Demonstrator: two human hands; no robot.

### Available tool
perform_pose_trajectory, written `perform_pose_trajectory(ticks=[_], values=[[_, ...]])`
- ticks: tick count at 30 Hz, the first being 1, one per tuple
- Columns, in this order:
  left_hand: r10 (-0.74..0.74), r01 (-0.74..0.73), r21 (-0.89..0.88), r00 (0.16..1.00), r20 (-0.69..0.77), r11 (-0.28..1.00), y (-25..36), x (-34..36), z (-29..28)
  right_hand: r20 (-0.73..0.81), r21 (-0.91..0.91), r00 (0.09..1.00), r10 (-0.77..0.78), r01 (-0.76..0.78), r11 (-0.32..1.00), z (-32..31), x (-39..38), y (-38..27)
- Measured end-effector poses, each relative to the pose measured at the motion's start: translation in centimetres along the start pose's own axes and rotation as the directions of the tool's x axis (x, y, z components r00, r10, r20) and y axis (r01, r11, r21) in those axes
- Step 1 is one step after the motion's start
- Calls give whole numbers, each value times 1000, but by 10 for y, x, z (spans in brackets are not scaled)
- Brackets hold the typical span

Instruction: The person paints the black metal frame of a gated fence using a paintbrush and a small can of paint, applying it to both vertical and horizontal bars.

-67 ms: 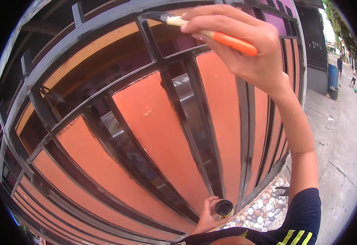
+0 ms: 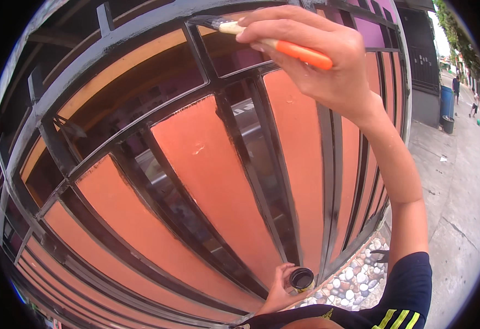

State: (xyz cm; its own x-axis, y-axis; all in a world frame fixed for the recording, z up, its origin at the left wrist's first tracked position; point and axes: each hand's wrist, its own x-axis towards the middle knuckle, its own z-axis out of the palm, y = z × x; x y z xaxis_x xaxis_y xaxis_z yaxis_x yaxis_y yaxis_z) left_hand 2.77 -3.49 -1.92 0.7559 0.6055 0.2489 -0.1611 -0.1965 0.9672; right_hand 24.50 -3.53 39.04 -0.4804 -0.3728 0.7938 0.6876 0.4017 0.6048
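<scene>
My right hand [image 2: 311, 49] is closed round a paintbrush [image 2: 304, 55] with an orange and cream handle. The brush's dark bristles touch the top rail of a black metal gate [image 2: 213, 82], near the head of an upright bar. Low down, my left hand [image 2: 278, 288] holds a small can [image 2: 301, 278] of dark paint, upright with its mouth facing up. Orange panels [image 2: 201, 159] fill the gate between the black bars. Some dark paint marks run along the panel edges.
A strip of white and brown pebbles [image 2: 355, 277] lies along the gate's foot. To the right is a concrete pavement [image 2: 442, 208], with a blue barrel [image 2: 446, 101] and a dark bucket [image 2: 448, 124]. Farther off, people [image 2: 456, 86] are on the street.
My right hand and the brush handle have shifted slightly left, with the bristles still at the top rail. The left hand and can stay in place.
</scene>
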Motion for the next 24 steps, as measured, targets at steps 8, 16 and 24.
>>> perform_pose_trajectory(ticks=[8,16,24], values=[[0,0,-17,999,-33,1000,0,-10,-5,244,65,952,184,-205,977,-24,-17,-47],[-13,13,-51,1000,-6,999,-4,-7,14,236,304,951,198,-266,915,-25,-9,-1],[-52,57,41,993,-109,998,6,-6,17,205,655,665,718,-639,404,-39,-37,49]])
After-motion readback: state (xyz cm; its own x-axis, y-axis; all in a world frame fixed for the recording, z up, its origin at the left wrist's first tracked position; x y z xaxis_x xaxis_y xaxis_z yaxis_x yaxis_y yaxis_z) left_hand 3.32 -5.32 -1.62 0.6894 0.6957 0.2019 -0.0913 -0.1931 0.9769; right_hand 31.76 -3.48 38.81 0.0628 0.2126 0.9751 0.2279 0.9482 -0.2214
